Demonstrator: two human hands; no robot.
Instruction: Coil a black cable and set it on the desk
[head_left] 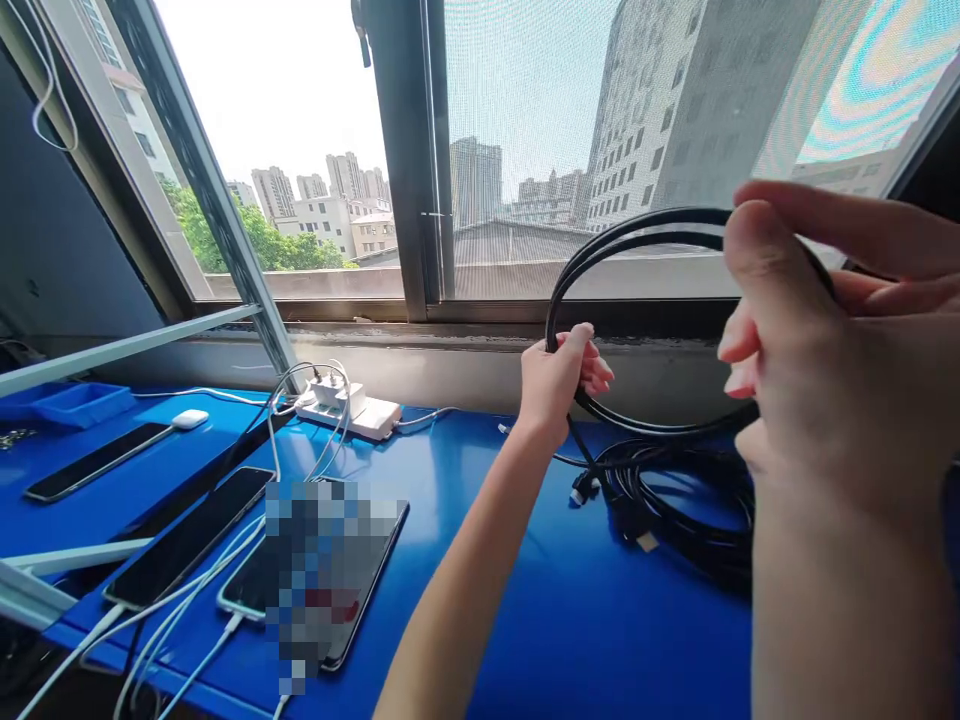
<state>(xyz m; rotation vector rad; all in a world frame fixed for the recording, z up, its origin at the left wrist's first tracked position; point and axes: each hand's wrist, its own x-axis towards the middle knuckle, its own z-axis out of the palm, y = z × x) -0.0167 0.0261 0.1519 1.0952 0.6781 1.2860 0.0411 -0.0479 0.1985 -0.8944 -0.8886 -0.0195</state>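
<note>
A black cable (628, 235) forms a raised loop in front of the window. My left hand (559, 375) is closed round the loop's left side. My right hand (832, 350), close to the camera, has its fingers curled round the loop's right side. More of the black cable lies in a heap (686, 500) on the blue table (570, 610), with a plug end (581, 490) showing beside it.
Several phones lie at the left: one (184, 540), another (94, 460), and one with a blurred screen (322, 570). White charging leads run to a white power strip (349, 408). A blue tray (82, 402) and a white mouse (189, 419) sit at far left. The window sill runs behind.
</note>
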